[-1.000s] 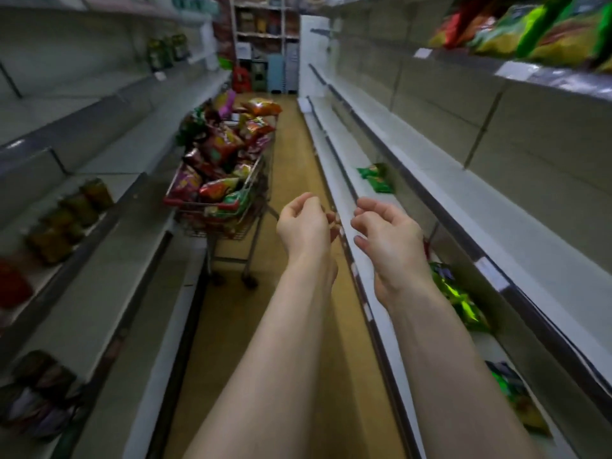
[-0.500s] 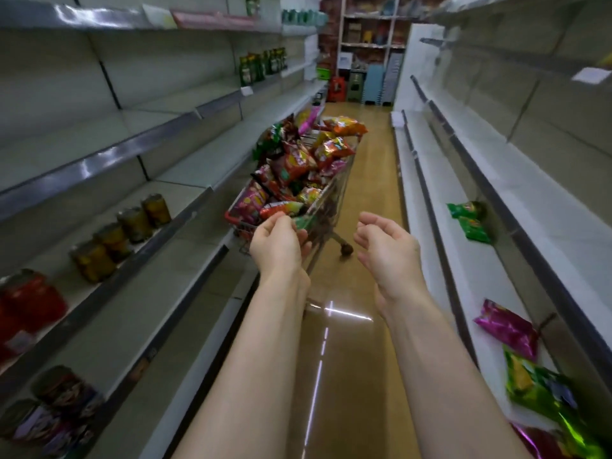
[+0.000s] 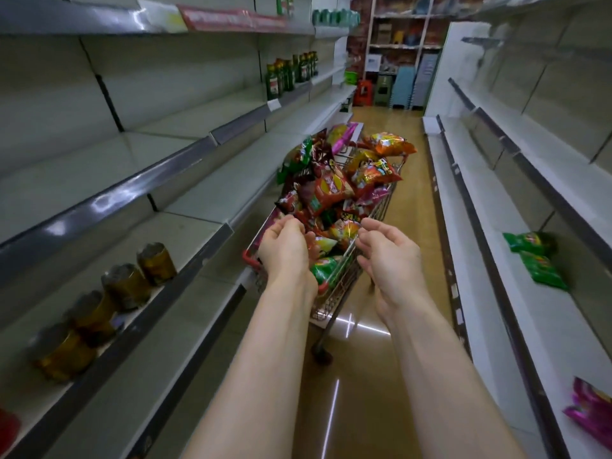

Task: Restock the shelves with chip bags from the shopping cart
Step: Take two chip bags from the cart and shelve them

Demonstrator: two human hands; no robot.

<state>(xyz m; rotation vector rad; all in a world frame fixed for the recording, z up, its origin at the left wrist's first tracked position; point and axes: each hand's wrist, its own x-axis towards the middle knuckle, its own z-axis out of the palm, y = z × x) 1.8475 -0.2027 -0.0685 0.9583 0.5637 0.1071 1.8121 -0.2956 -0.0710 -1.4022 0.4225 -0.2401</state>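
the fingers of the right hand are loosely curled, the palm turned inward and a little up, and they grasp nothing. the left hand mirrors it, its fingers bent in a relaxed hook with no bag caught in them. the two hands hover side by side, apart from each other, at the near end of the shopping cart; the left one is over its near rim and the right one just off its right side. both bare forearms reach straight out toward it.

the wire cart stands in the aisle, close against the left shelving, heaped well above its rim with chip bags, mostly red and orange, with some green and pink ones. an orange bag sits on top at the far end.

on the right shelf lie two green chip bags, one touching the other, and nearer to me a pink bag. on the left shelf stands a row of amber jars, blurred, and higher up, farther along, a cluster of green bottles. plastic stools are stacked at the aisle's far end, and the tan floor shows thin bright reflections.
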